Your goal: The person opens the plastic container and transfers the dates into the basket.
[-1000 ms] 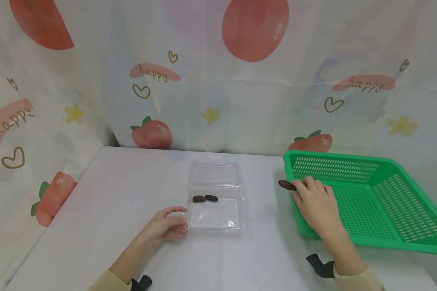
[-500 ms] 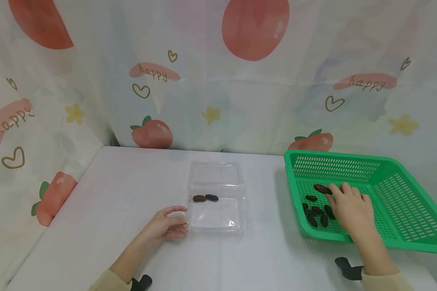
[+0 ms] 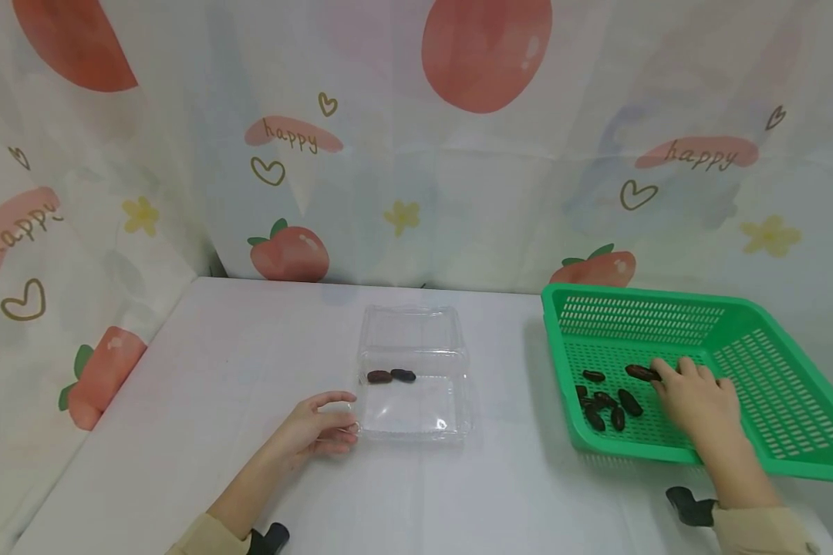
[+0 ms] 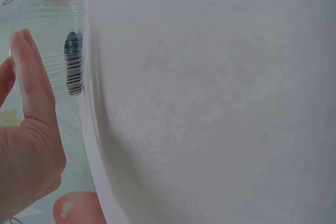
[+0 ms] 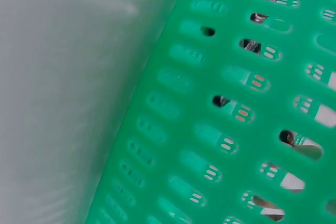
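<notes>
An open clear plastic clamshell box [image 3: 413,356] lies on the white table, two dark brown dates [image 3: 379,377] end to end in its near half. My left hand [image 3: 319,428] pinches the box's left edge between thumb and fingers. In the left wrist view dark dates [image 4: 73,61] show through the ribbed plastic beside that hand [image 4: 37,114]. Inside the green basket [image 3: 666,295], my right hand [image 3: 701,401] holds a date [image 3: 641,373] by its right end with thumb and fingertips. Several more dates [image 3: 618,418] lie at the basket's left. The right wrist view shows mostly slotted basket wall [image 5: 173,103].
Table surface [image 3: 500,401] lies between the box and the basket. A printed curtain [image 3: 403,169] hangs behind the table, and another stretch runs along the left side. The basket's wall rises between the right wrist camera and the dates.
My right hand has moved from the basket's left rim rightward and down into the basket, still holding a date. More dates in the basket came into sight. The left hand and box have stayed put.
</notes>
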`<act>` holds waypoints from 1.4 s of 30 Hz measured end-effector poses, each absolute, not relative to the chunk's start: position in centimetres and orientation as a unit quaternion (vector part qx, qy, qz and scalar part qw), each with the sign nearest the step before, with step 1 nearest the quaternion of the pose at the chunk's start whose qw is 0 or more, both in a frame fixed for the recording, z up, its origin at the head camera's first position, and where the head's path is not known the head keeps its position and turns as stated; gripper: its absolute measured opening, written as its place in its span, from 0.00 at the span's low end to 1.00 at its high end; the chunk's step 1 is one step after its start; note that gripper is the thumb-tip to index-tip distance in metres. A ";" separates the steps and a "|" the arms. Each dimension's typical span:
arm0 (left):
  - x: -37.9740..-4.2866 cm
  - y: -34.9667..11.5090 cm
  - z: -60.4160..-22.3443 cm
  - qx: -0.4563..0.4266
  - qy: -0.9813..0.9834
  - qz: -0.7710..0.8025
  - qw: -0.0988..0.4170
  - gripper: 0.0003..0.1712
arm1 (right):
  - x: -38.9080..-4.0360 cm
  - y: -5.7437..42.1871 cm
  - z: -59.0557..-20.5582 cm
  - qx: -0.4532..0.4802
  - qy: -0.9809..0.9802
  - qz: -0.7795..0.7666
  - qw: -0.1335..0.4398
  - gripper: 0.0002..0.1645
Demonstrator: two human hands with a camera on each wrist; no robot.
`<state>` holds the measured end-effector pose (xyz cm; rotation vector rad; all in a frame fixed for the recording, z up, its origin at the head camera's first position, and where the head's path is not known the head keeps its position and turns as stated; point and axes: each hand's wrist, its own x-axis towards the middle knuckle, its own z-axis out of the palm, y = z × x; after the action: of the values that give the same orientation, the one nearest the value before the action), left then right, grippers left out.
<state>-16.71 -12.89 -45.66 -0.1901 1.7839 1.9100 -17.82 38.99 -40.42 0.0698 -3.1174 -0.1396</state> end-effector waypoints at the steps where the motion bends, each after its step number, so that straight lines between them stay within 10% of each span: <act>1: -16.7 -12.9 -45.6 -0.069 0.658 0.704 0.258 0.31 | -17.9 39.1 -40.4 0.020 -0.999 -0.048 -0.002 0.21; 19: -16.7 -12.9 -45.6 -0.070 0.654 0.708 0.256 0.31 | -18.2 39.5 -40.5 0.007 -0.995 -0.032 -0.089 0.19; 42: -16.8 -12.8 -45.9 -0.077 0.664 0.702 0.247 0.29 | -18.4 26.1 -37.7 0.171 -0.941 0.049 0.289 0.22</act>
<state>-16.82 -12.79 -45.85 -0.2096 1.8097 1.9135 -18.39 26.14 -37.74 0.4556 -2.5104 0.1312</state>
